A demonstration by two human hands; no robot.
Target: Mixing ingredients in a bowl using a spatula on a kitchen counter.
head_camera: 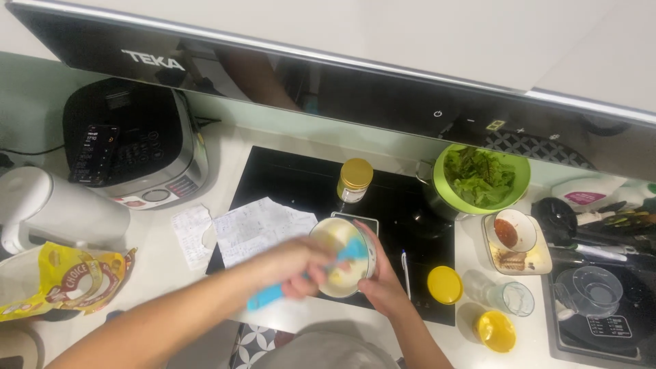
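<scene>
White desk point(171, 273) holds a black cooktop point(287, 178), paper notes point(260, 229) left of the hands point(301, 270), yellow lids point(444, 285) right.

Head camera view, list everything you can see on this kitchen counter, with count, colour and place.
Round pale mixing bowl: one, cream, tilted over the hob.
Blue spatula: one, reaching into the bowl.
Black glass hob: one, centre.
Gold-lidded glass jar: one, on the hob.
Green bowl of salad leaves: one, right rear.
Yellow lids: two, front right.
Handwritten paper sheets: two, white, left of the bowl.
Yellow bag: one, far left.
Left hand: grip on the spatula.
Right hand: grip on the bowl.
</scene>
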